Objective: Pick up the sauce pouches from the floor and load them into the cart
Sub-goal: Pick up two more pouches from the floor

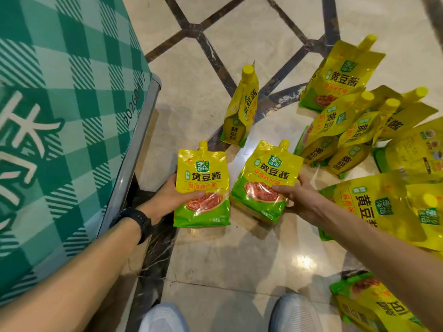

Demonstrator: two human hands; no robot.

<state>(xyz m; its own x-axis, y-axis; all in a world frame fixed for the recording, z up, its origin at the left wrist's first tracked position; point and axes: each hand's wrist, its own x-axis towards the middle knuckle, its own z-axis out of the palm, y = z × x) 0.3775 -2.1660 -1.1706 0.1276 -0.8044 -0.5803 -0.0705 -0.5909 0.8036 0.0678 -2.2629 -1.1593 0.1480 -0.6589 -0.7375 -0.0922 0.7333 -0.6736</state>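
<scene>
Polished marble floor (215,271) with dark inlaid lines runs under everything, and the green checked cart (72,104) stands at the left with its metal rim just beside the left forearm.

Fingers of the left hand (171,196) are clamped on the lower half of a yellow pouch (202,183), thumb across the printed front and the rest hidden behind it. The right hand (297,200) grips a second pouch (262,180) the same way, thumb pressed on the front panel. Both pouches are held upright, spouts up and labels facing the camera, apparently clear of the floor; gripping low on the body likely keeps the soft, heavy packs from folding over. A black watch (139,220) sits on the left wrist.

Beyond the hands, one pouch (241,109) stands alone near the middle, and the remaining pouches (359,121) are heaped at the right, some standing, some toppled, a few lying beside the right arm. Two pale shoes (296,312) show at the bottom edge. Judging by the pile, most of the loading is still to do, and the cart being so close should make the lift a short swing left.
</scene>
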